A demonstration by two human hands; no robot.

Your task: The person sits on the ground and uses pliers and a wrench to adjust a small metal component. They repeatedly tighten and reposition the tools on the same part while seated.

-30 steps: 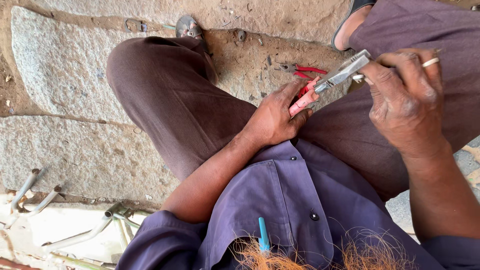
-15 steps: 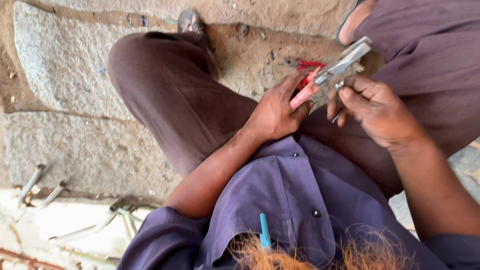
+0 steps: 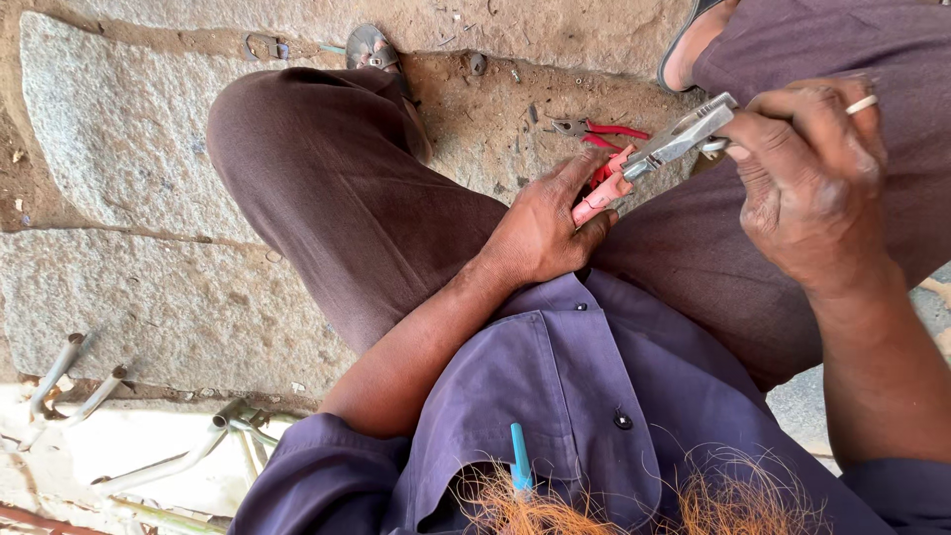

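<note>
My left hand is closed around the pink handles of a pair of pliers, whose grey metal jaws point up and to the right. My right hand, with a ring on one finger, is curled at the jaw end of the pliers; a small part seems pinched there, but my fingers hide it. Both hands work above my lap, over brown trousers and a purple shirt.
A second red-handled tool lies on the stone ground between my legs. Bent metal tubes lie at the lower left. A blue pen stands in my shirt pocket. Small bits of debris dot the stone slabs.
My right hand rose from below the pliers' jaws to grip at their tip. The left hand kept its hold on the handles, and the view shifted a little.
</note>
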